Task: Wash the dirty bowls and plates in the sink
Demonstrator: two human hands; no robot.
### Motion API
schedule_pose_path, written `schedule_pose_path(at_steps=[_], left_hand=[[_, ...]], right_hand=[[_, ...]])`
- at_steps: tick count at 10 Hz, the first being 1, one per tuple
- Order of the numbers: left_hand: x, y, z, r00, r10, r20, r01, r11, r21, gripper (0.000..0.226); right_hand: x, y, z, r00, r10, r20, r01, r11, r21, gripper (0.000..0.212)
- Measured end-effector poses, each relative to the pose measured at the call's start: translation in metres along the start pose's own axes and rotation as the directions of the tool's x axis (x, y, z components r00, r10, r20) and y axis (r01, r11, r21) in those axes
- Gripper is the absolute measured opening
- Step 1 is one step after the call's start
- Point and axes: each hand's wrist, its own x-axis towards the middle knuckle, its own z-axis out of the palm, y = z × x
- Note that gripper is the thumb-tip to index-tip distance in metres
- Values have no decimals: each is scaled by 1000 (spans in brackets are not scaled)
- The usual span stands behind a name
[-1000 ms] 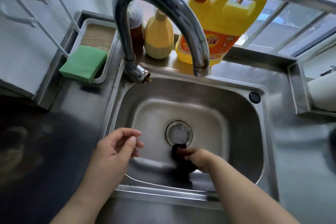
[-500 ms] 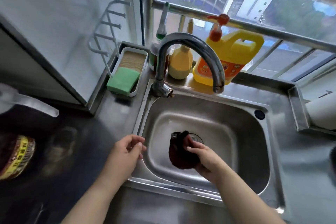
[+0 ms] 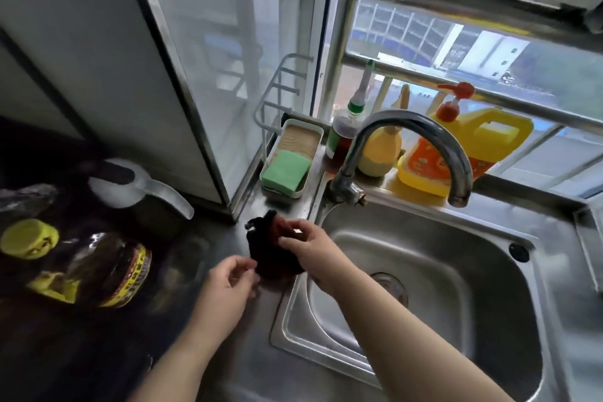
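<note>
My right hand [image 3: 305, 243] pinches a dark cloth [image 3: 270, 254] over the worktop's [image 3: 208, 248] sink-side edge, left hand [image 3: 228, 284] loosely curled beside it, holding nothing; drips risk wetting the worktop.

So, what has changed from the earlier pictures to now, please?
The right hand lifted the dark cloth out of the sink basin and carried it left, over the counter beside the sink's left rim; it still grips it. The left hand stayed empty with curled fingers, now right beside the cloth. The faucet, green sponge and yellow jug kept their places.
</note>
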Motion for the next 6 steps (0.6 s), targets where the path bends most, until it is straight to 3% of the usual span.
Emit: schedule_pose_path(at_steps=[1,2,3,4,6], left_hand=[[0,-3,-13,1000,-6,-26,6,1000,-3,21],[-2,-6,-23,1000,-11,-28,11,1000,0,19],[-4,-10,-29,1000,-15,-27,15,1000,2,19],[-3,-15,-31,1000,-11,-18,11,1000,-1,19],[6,-15,-20,999,28,42,-32,995,94,20]], right_hand=[[18,-6,29,974,-128,-189,49,926,-374,23],[22,-1,46,959,-234,-162,106,821,-561,37],[21,12,51,982,-186,-37,84,604,-792,49],[17,17,43,985,-171,-16,67,472,-879,52],[2,30,13,921,-364,-142,143,651,-746,46]])
